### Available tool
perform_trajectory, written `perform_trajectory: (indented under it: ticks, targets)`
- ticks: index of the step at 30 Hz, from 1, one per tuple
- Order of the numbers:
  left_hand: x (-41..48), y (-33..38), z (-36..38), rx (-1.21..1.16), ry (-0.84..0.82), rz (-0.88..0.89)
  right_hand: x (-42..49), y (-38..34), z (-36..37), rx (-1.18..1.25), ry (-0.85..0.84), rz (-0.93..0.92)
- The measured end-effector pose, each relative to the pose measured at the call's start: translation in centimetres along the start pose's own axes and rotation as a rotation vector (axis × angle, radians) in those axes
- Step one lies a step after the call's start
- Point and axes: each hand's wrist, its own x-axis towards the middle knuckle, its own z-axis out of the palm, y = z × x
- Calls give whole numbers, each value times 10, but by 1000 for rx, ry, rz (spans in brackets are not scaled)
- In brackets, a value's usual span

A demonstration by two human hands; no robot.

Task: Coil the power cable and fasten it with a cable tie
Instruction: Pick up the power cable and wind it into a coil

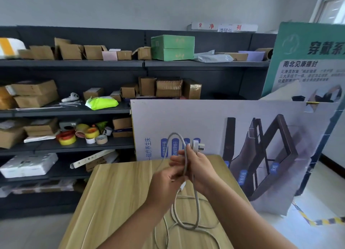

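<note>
A pale grey power cable (196, 202) hangs between my hands above the wooden table (119, 196). Its white plug (197, 145) sticks up from my right hand (199, 166), which grips the cable just below the plug. One loop of cable arches up over both hands. My left hand (166, 183) pinches the cable beside the right hand. The remaining cable lies in loose curls on the table between my forearms. A white connector block shows just under my left hand. No cable tie can be made out in my hands or on the table.
Dark metal shelves (74, 110) on the left hold cardboard boxes, tape rolls (82, 134) and a bundle of white ties (71, 105). Printed poster boards (242, 133) lean behind and to the right of the table. Striped floor tape (317, 220) runs at right.
</note>
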Motion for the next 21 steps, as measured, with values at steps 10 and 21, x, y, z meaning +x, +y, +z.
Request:
perform_trajectory:
  ticks: [10, 21]
  targets:
    - [7, -41, -31, 236, 94, -239, -20, -35, -5, -108, -242, 9]
    - [46, -24, -9, -98, -82, -321, -21, -68, -24, -113, -324, -105]
